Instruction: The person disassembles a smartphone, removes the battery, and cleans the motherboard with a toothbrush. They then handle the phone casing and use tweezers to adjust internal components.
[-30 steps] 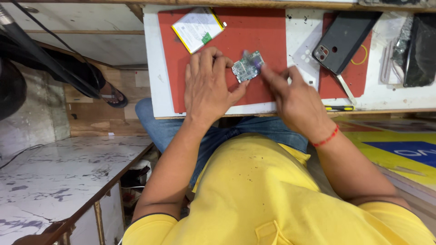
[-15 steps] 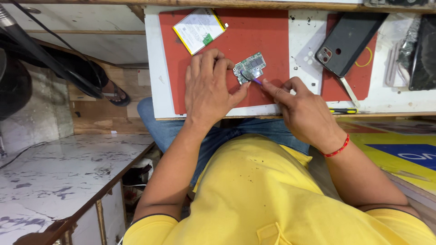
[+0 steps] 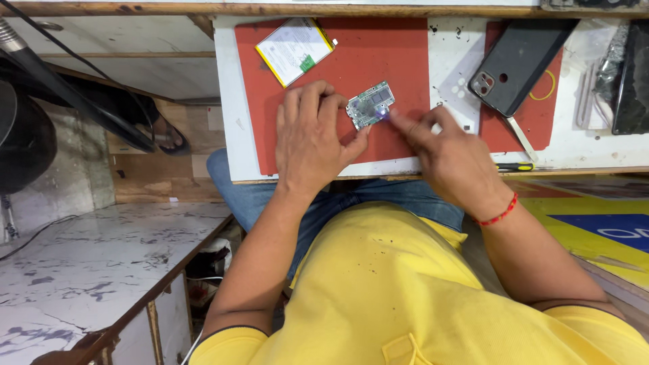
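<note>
Left hand (image 3: 312,138) pins the small circuit board (image 3: 370,105) flat at mid red mat (image 3: 399,54) while right hand (image 3: 451,152) pinches a small purple-tipped tool (image 3: 382,115) against its near edge; a slip could gouge components or skid the board toward the phone (image 3: 517,57).

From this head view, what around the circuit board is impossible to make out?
- Circuit board: components too small; left hand covers its near-left edge.
- Right hand: fingertip at the board is blurred, so any tool there is unclear.
- Dark items: cut off by the right edge.
</note>
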